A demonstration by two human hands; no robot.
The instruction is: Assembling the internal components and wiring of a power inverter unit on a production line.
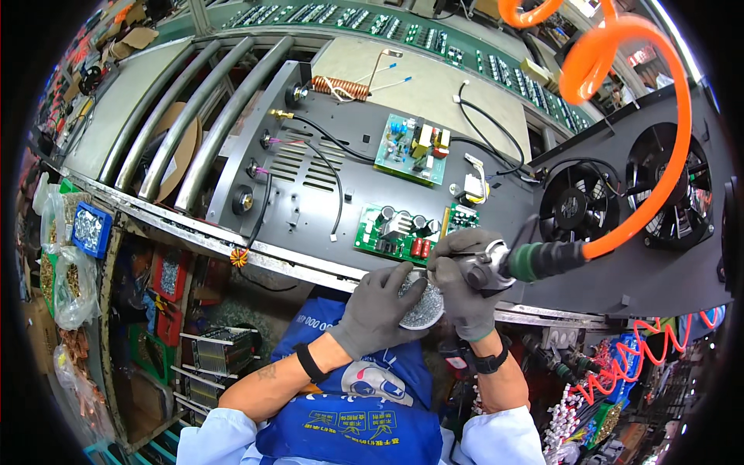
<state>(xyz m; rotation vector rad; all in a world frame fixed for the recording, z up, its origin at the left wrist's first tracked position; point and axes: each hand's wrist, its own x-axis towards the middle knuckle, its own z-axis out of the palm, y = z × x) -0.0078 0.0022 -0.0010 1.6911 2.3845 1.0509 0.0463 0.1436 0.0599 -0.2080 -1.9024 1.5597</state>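
Observation:
My left hand, in a grey glove, is closed at the left side of a small round bowl filled with tiny silvery parts, probably screws. Some of its fingers overlap the bowl's top. Grey-gloved too, my right hand grips an air screwdriver just right of the bowl. The tool's tip is hidden. An orange coiled air hose runs from its green and black end. Just beyond my hands, a green circuit board with capacitors lies in a dark grey metal chassis.
A second circuit board sits farther back in the chassis. Two black fans are mounted on the right-hand panel, and a copper coil lies at the back. Metal rollers stretch left. A blue parts bin stands at the left.

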